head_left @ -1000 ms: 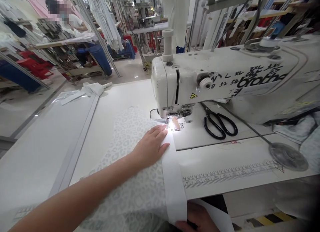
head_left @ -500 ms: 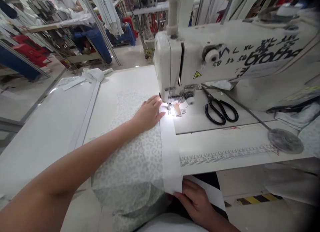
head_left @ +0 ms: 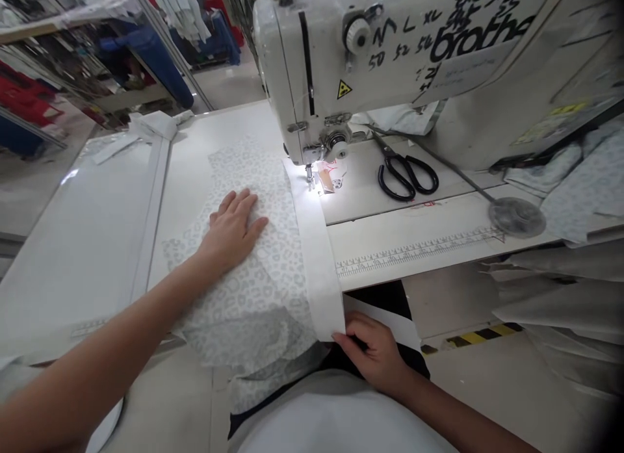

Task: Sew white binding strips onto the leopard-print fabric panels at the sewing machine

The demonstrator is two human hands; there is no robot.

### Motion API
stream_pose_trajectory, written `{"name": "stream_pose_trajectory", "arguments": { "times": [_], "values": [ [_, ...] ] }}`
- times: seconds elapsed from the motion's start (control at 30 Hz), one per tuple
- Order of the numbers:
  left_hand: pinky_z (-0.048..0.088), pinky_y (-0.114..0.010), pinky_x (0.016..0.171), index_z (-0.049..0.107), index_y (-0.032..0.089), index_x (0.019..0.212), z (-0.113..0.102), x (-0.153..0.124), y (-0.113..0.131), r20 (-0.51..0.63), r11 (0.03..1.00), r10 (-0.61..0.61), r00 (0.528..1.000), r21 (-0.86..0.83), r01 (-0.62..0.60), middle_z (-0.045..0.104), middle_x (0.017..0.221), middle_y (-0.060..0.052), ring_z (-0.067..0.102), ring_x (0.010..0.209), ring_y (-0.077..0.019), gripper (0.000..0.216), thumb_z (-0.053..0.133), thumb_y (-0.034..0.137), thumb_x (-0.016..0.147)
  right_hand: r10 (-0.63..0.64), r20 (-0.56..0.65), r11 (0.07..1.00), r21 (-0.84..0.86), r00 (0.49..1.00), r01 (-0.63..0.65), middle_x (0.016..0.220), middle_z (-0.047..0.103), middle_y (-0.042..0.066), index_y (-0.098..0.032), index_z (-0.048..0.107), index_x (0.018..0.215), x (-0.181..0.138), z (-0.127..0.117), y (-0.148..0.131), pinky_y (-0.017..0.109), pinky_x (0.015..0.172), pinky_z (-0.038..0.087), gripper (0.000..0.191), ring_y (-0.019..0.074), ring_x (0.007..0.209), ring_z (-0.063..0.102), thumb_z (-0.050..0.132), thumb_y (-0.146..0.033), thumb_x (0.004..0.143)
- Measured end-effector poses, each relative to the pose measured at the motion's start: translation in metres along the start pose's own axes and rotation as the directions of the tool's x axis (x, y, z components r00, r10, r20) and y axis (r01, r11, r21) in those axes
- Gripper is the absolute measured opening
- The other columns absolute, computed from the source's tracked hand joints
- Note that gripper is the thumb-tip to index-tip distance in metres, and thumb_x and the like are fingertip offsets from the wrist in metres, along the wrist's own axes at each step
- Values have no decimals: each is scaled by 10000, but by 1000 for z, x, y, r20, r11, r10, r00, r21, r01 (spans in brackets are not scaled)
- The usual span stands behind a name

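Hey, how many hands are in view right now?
2. The left hand lies flat on the leopard-print fabric; the right hand holds the lower end of the white strip. No other hands show.

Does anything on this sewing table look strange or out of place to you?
Yes, a little: black handwritten sizes and numbers are scrawled across the white arm of the Brother sewing machine, running into its logo. It looks odd because marker notes would not usually sit on a machine's body.
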State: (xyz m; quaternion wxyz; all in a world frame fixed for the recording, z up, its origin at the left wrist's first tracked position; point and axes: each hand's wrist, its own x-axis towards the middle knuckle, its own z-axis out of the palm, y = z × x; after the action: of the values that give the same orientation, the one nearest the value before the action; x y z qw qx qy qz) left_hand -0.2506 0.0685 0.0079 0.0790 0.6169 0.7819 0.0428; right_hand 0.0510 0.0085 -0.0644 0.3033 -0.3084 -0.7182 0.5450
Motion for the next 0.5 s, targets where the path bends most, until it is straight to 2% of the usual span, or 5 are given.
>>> {"name": "stream_pose_trajectory", "arguments": {
  "times": [0.2,0.27,0.3,0.4,0.5],
  "values": [
    [243,-562,1046,308,185,1394,0,9,-3,-31,999,29,999,25,-29,228,1496,-85,140,1381,-313,575,274,496,912,-74,-51,993,-101,996,68,632,547,1,-189,483,642,0,5,4,233,517,423,228,126,570,526,535,-197,864],
    [248,-559,1047,307,187,1395,-1,11,-4,-28,999,43,999,30,-42,240,1492,-87,146,1380,-313,568,286,487,913,-155,-69,974,-179,985,141,623,556,-8,-192,519,739,0,3,5,226,497,426,124,122,540,525,550,-191,859],
    [249,-567,1044,306,185,1396,-2,10,-3,-36,998,46,998,38,-45,244,1490,-91,141,1381,-317,566,297,482,914,-213,-52,956,-217,976,197,641,575,-2,-190,546,830,1,1,4,230,505,442,33,128,550,536,546,-179,861],
    [218,-603,1046,315,171,1392,-7,1,13,-98,994,100,990,64,-94,235,1492,-102,109,1388,-322,528,327,419,926,-385,112,879,-257,916,401,796,647,66,-157,538,1115,7,-11,0,276,618,513,270,166,695,589,466,-78,867],
    [240,-554,1075,360,216,1366,-6,-21,42,-56,963,267,962,-33,-269,301,1471,-56,187,1379,-262,446,323,357,945,-501,233,802,-236,833,549,911,671,114,-105,511,1194,16,-23,-9,320,731,530,387,188,823,598,401,13,842]
  ]
}}
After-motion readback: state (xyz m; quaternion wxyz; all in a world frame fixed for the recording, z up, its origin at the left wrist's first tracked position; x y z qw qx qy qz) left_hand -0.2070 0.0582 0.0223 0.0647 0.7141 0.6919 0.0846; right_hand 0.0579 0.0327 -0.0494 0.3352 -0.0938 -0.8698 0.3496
